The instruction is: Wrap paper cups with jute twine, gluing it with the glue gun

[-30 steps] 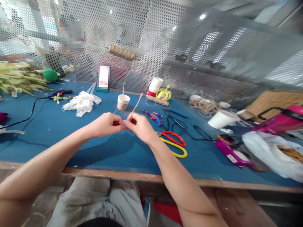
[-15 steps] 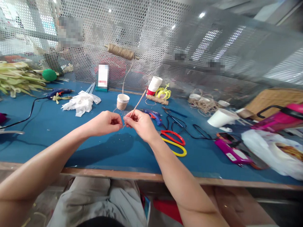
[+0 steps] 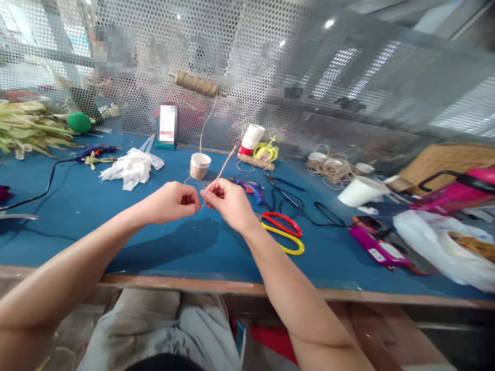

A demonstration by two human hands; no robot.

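Observation:
Both of my hands are close together above the blue table. My right hand (image 3: 226, 200) is closed in a pinch on a thin tan stem (image 3: 226, 164), which slants up and away, its far end thicker. My left hand (image 3: 176, 202) is closed, fingertips pressed together beside the stem's lower end. Jute twine (image 3: 201, 132) hangs from a spool (image 3: 196, 83) into a small twine-wrapped paper cup (image 3: 198, 172). From near the cup a strand runs toward my left hand; its end is hidden in the fingers.
Right of my hands lie red-and-yellow-handled scissors (image 3: 288, 246), a blue glue gun (image 3: 253, 191) and pliers (image 3: 288, 182). To the left are crumpled white plastic (image 3: 132, 168), another glue gun (image 3: 96, 153) and dried husks (image 3: 22, 124). A perforated metal screen (image 3: 252, 56) stands behind.
The stem's far end has shifted slightly left and down. Both hands stay almost in place, and the whole view has moved very slightly.

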